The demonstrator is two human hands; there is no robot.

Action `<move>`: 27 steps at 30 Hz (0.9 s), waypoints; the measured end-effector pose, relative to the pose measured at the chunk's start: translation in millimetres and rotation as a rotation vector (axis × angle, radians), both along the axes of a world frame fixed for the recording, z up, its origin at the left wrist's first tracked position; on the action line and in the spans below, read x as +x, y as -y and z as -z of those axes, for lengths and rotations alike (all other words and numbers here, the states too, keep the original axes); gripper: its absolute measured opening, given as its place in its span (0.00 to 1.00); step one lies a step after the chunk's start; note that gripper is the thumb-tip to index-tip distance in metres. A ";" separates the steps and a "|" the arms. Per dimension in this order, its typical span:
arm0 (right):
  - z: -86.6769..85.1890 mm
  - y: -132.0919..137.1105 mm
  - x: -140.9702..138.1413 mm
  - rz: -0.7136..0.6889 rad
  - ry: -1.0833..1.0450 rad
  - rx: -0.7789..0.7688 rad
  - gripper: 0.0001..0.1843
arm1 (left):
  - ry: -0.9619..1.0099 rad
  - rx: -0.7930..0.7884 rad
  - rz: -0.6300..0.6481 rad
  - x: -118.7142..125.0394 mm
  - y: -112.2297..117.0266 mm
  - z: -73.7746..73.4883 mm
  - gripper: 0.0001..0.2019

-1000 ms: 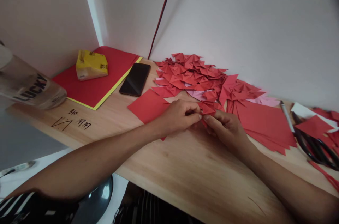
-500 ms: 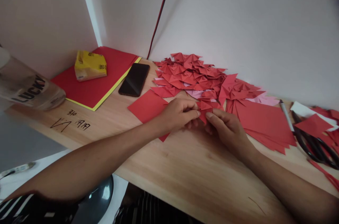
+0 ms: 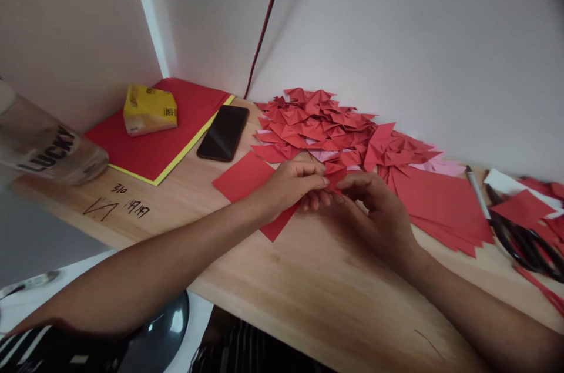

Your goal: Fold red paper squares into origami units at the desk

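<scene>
Centrally, over the table, folded red paper, with pointing direction and long axis too hidden to tell. Left hand extended inward, pinching the paper between thumb and fingers; right hand arched opposite, with grip uncertain.

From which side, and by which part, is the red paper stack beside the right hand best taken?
Probably pinch the lower-right corners of the red paper stack, approaching from the near side: they fan out uncovered there, while folded pieces crowd its far-left part and the pen lies beside its right edge.
</scene>
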State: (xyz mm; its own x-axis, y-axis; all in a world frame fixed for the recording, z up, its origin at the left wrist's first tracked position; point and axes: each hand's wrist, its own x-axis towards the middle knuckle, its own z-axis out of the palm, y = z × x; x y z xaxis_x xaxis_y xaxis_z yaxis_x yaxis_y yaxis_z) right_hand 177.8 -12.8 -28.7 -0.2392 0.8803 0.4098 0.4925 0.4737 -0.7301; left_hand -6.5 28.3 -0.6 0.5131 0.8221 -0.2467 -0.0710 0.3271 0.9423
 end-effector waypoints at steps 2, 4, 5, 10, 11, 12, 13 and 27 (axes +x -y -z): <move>-0.8 -0.7 0.5 0.006 -0.014 -0.019 0.03 | -0.017 0.010 0.025 0.7 -0.1 0.3 0.12; -1.6 -1.0 0.8 0.025 -0.029 -0.048 0.01 | -0.034 0.035 0.054 1.4 -0.3 1.6 0.11; -2.1 -1.1 0.8 0.041 -0.039 -0.063 0.01 | -0.041 0.048 0.064 1.6 -0.5 2.4 0.11; -4.8 -1.7 -0.3 0.064 -0.101 -0.124 0.04 | -0.065 0.093 0.095 2.6 -0.5 4.8 0.11; -5.6 -1.7 -0.7 0.057 -0.111 -0.122 0.04 | -0.074 0.102 0.100 2.6 -0.3 4.7 0.11; -6.4 -1.7 -1.2 0.050 -0.120 -0.119 0.04 | -0.083 0.113 0.104 2.6 -0.1 4.5 0.11; -7.5 -1.6 -1.8 0.046 -0.129 -0.117 0.04 | -0.091 0.125 0.106 2.5 0.1 4.3 0.11; -15.5 -3.2 -6.3 0.051 -0.237 -0.235 0.08 | -0.269 0.359 0.172 0.3 7.6 10.1 0.11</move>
State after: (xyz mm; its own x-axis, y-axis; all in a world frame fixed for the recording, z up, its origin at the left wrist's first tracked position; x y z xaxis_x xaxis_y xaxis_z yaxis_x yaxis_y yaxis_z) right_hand 171.5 -9.6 -13.2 -0.1153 0.9656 0.2329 0.3145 0.2579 -0.9135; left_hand -6.1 20.7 -10.7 0.6060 0.7884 -0.1055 0.2176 -0.0367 0.9753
